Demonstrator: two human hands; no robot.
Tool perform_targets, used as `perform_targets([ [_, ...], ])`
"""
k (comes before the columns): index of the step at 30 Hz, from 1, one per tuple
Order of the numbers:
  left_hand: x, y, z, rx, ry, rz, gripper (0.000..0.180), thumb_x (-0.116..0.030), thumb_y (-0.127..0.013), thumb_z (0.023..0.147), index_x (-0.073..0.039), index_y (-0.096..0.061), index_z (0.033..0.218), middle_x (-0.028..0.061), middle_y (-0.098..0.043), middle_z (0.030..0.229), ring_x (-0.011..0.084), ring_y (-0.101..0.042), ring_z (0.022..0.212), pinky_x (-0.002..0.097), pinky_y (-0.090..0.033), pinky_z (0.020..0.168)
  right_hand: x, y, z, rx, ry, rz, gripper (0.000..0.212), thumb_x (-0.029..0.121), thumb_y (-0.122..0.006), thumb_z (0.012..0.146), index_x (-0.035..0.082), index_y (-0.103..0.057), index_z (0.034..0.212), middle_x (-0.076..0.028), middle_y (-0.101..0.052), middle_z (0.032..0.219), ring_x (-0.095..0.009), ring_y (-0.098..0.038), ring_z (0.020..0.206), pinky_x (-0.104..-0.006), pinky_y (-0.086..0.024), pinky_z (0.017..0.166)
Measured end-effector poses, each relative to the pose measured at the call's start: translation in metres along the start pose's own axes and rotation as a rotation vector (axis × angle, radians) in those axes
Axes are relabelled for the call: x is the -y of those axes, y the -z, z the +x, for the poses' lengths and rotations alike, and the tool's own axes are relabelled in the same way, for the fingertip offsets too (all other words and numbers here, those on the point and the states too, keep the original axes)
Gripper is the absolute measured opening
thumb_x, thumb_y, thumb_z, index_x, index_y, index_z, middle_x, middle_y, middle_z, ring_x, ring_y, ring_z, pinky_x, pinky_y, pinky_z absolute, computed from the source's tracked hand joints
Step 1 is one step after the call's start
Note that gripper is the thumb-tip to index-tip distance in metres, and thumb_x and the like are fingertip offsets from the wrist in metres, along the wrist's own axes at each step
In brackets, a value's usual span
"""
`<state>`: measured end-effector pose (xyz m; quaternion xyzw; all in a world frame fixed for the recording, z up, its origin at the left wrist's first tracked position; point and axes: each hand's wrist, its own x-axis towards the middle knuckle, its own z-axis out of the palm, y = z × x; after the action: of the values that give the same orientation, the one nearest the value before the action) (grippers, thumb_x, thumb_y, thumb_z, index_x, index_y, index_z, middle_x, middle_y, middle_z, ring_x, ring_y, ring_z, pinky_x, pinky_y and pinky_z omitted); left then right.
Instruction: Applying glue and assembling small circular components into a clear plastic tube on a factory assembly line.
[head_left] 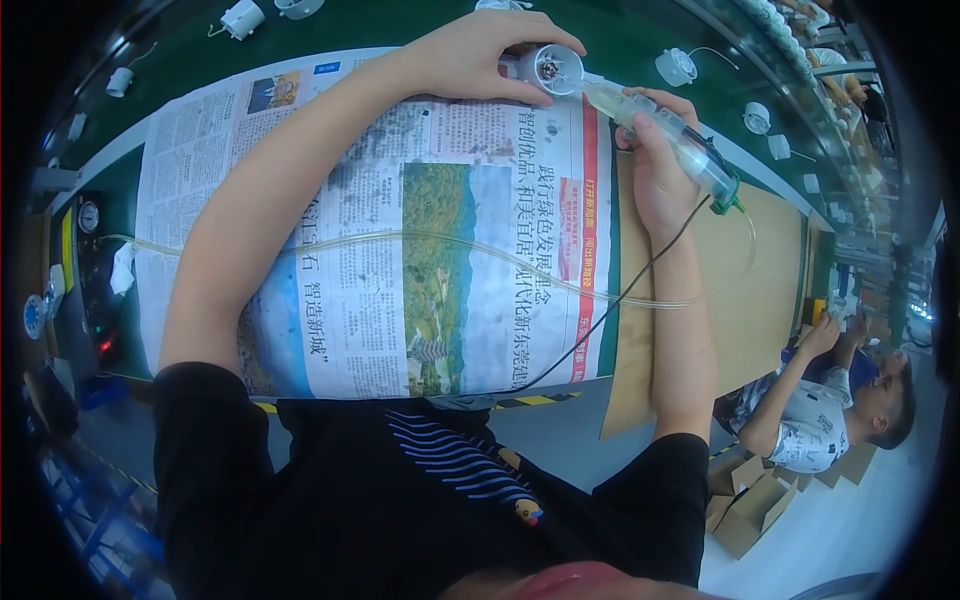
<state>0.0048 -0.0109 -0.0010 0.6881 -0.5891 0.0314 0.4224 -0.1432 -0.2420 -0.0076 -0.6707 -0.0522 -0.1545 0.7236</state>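
Left hand (480, 55) grips white round housing (549, 69) at far edge of newspaper (400, 250) on bench (620, 40). Right hand (655, 165) closed around clear dispensing syringe (670, 135), nozzle touching housing.

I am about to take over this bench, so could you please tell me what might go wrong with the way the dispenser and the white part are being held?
1. The clear tube and black cable trail across the newspaper under both forearms; a snag could jerk the syringe-like dispenser in the right hand.
2. The left hand alone steadies the small white round part, so the nozzle might slip off.
3. Dark smudges already mark the newspaper; drips could spread.
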Motion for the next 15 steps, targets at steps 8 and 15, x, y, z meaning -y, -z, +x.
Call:
perform_targets([
  [8, 0.030, -0.005, -0.019, -0.420, 0.045, 0.565, 0.058, -0.027, -0.082, 0.075, -0.007, -0.061, 0.125, 0.0157, -0.058, 0.124, 0.0351, -0.060, 0.103, 0.0420, -0.048, 0.091, -0.003, 0.004, 0.003, -0.045, -0.027, 0.129, 0.029, 0.009, -0.069, 0.092, 0.005, -0.058, 0.117, -0.013, -0.065, 0.115, -0.015, -0.061, 0.091, -0.0283, -0.051, 0.079],
  [15, 0.044, 0.004, -0.011, -0.425, 0.286, 0.457, 0.060, -0.021, -0.082, 0.076, -0.011, -0.059, 0.130, 0.0146, -0.055, 0.114, 0.0297, -0.060, 0.095, 0.0380, -0.050, 0.083, -0.002, 0.005, 0.001, -0.066, -0.044, 0.131, 0.029, 0.011, -0.068, 0.092, 0.006, -0.057, 0.119, -0.014, -0.065, 0.116, -0.016, -0.060, 0.091, -0.0286, -0.051, 0.078],
])
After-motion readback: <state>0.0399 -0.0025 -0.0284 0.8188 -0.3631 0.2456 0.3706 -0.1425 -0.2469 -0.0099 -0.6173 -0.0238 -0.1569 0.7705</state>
